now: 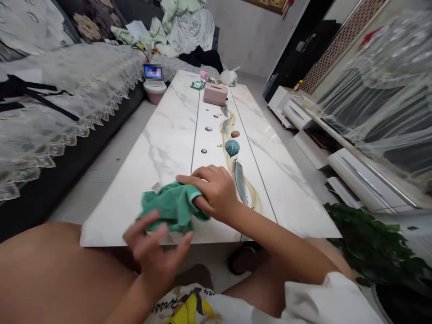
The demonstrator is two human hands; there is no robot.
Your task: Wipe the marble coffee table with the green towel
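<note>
Near the front end of the white marble-patterned table, a crumpled green cloth rests against the tabletop. Its right edge is gripped by my right hand, with some fingers over the top and others tucked into a fold. My left hand is just in front of the cloth, fingers spread and slightly blurred. Its fingertips overlap the cloth's lower left part; whether they touch it I cannot tell.
A pink tissue box stands toward the table's far end, near a white plastic bag. On the left runs a lace-covered sofa. A potted plant is at the right, below a white TV cabinet.
</note>
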